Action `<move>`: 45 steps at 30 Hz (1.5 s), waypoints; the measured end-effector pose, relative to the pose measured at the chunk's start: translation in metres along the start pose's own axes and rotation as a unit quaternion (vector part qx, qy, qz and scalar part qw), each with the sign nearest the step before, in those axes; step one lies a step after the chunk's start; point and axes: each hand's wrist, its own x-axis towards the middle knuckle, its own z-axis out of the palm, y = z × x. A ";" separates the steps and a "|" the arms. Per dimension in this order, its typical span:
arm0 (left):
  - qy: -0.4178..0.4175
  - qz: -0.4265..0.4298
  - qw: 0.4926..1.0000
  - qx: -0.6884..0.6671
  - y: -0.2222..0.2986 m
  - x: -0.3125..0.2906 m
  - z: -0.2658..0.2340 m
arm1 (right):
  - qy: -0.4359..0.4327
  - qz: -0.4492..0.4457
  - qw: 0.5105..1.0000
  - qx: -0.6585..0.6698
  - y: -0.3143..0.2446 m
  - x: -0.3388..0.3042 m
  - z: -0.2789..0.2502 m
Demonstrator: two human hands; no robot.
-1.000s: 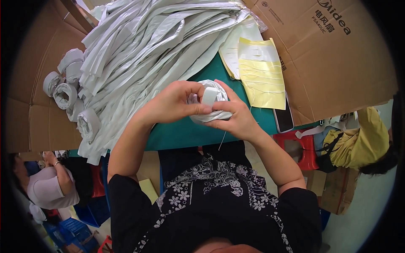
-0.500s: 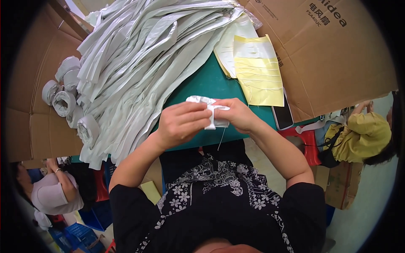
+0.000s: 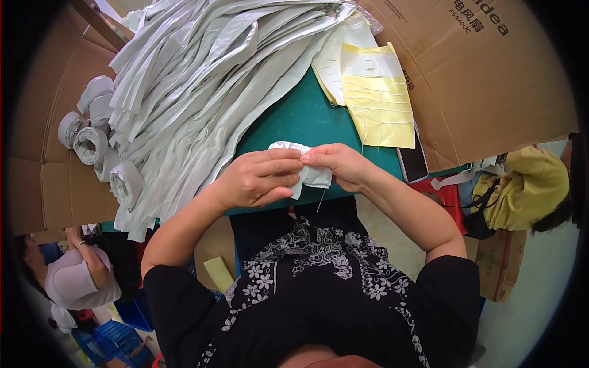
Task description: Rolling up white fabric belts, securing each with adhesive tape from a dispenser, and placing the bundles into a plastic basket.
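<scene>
Left fingers (image 3: 279, 167) and right fingers (image 3: 319, 158), white bundle (image 3: 318, 177) between them

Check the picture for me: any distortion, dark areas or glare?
Head view: black corners; creases in the left-hand cardboard bow toward the rim. Head view: soft sheen on the long pale strips; the held white piece looks bright, its detail faint.

A crinkled white roll (image 3: 317, 177), partly hidden by the fingers, is held over the near part of the green tabletop (image 3: 285, 126), pinched by the right hand (image 3: 346, 167) with the left hand (image 3: 257, 178) against it, its puckered top showing and a flat end hanging down.
</scene>
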 end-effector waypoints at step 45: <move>-0.014 -0.739 0.569 0.361 -0.160 -0.125 -0.299 | 0.282 -0.289 0.893 -0.197 -0.016 -0.016 -0.046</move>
